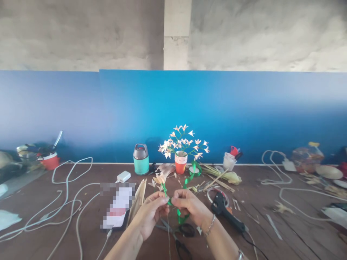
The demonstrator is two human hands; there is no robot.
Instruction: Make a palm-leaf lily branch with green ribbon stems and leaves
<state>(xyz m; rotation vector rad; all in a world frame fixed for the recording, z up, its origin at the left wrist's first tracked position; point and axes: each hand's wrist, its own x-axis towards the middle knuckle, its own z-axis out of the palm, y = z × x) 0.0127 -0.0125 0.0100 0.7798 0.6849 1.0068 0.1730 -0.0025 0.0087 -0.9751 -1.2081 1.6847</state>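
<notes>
Between thumb and fingers, my left hand [154, 208] pinches the green stem of a pale artificial flower [161, 179], whose bare wire hangs down below. Close beside it, my right hand [190, 206] is closed on green ribbon tape [182, 219] where it meets the stem. The tape loops below the hand and runs back toward a green tape roll [195, 169]. Under my hands lie dark-handled scissors [182, 245], partly covered. Farther back, finished pale flowers on green stems [184, 142] stand in a stack of red and white paper cups [180, 163].
A black glue gun [227, 212] lies right of my right hand. To the left are a phone [118, 207] with its cable, a white charger [124, 176] and looping white cables [72, 206]. A teal flask [141, 160] stands behind. Dried husks [231, 177] and scraps litter the brown table [217, 245].
</notes>
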